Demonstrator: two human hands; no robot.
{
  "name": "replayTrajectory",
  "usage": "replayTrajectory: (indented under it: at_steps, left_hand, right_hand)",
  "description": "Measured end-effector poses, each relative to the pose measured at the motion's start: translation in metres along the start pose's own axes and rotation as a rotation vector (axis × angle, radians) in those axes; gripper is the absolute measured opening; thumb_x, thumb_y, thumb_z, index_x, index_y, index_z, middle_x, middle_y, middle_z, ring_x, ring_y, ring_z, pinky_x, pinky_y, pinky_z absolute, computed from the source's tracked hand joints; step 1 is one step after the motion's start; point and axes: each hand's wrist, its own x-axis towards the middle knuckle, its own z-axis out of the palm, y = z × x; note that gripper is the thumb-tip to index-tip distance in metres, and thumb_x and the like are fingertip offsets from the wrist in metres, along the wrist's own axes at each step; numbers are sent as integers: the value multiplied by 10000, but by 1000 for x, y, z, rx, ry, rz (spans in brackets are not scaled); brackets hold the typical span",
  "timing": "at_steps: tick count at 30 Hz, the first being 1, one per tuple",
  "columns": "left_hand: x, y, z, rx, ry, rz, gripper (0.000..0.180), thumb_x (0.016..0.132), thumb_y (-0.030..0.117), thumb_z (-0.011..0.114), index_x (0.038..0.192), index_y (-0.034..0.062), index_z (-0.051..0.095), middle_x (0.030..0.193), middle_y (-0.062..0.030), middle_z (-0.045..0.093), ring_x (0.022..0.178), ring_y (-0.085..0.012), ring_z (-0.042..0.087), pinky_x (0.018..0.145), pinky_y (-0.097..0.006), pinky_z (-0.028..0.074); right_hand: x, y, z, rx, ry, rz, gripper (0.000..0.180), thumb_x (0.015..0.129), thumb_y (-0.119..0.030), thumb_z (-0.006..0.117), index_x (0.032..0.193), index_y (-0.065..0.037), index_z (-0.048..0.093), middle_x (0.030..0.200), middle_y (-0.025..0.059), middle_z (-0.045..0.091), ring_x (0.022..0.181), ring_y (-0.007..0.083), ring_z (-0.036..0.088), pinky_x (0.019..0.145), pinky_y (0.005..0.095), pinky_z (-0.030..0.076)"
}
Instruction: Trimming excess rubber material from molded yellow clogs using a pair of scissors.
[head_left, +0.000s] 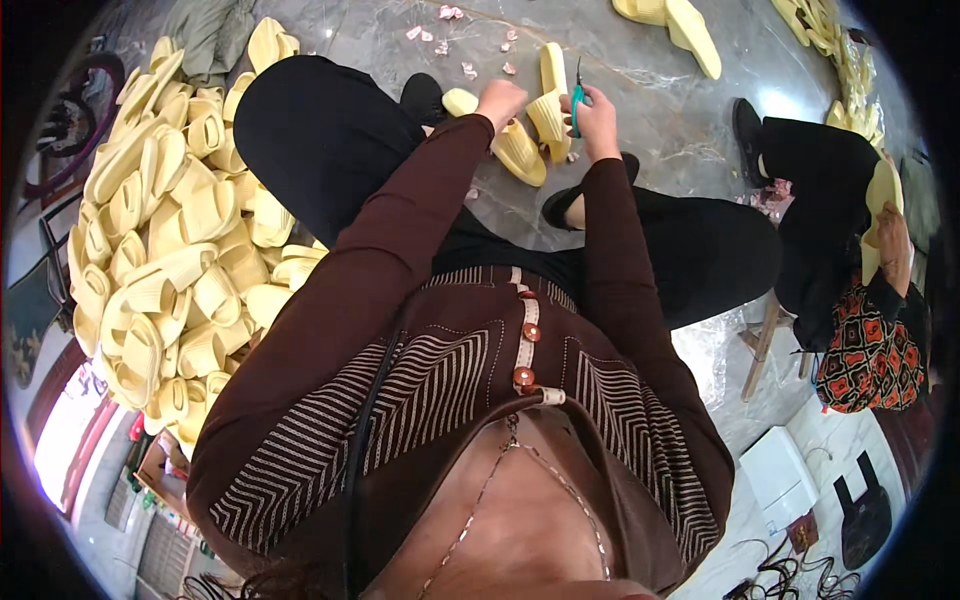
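My left hand (502, 104) is closed, knuckles up, over a pale yellow slipper (519, 156) on the floor. Whatever its fingers may hold is hidden. In my right hand (598, 124) is a pair of scissors (574, 108) with teal handles, its dark blades pointing away from me. Just left of the scissors lies a second yellow slipper (547, 116), sole lengthwise, its ribbed strap showing. Both slippers rest beyond my knees, between my feet.
A tall heap of yellow slippers (180, 230) rises at my left. Small pinkish scraps (470, 71) dot the grey floor (640, 100). At the right sits another person, whose hand (893, 245) holds a yellow slipper (882, 205). More slippers (680, 30) lie at the far right.
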Motion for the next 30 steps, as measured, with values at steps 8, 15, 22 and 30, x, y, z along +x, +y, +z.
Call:
replayTrajectory:
  at_steps: [8, 15, 22, 30]
  left_hand:
    - [10, -24, 24, -74, 150, -151, 116, 706, 94, 491, 722, -9, 542, 599, -121, 520, 495, -213, 524, 416, -322, 422]
    - [47, -91, -22, 172, 234, 190, 105, 716, 60, 474, 741, -19, 538, 616, -126, 527, 500, -216, 536, 408, -317, 424]
    - [-3, -21, -7, -174, 235, -232, 90, 747, 104, 525, 758, 16, 510, 675, -65, 508, 536, -169, 519, 444, -292, 464]
    - [12, -31, 13, -170, 255, -222, 127, 727, 71, 492, 794, -22, 548, 636, -117, 530, 516, -198, 529, 425, -300, 435]
  right_hand:
    - [-9, 63, -16, 232, -454, 287, 391, 725, -164, 605, 1079, -43, 491, 684, -4, 518, 543, 84, 486, 481, 226, 424]
    - [-17, 59, 28, 283, -762, 442, 351, 741, -173, 597, 1055, -54, 492, 703, 7, 524, 586, 98, 505, 498, 245, 434]
    - [-10, 52, 32, 415, -785, 473, 337, 738, -180, 606, 1029, -53, 491, 714, 15, 532, 594, 107, 508, 482, 252, 432]
    - [-6, 56, 8, 232, -346, 292, 259, 725, -163, 604, 936, -33, 530, 591, -1, 493, 467, 99, 461, 382, 227, 361]
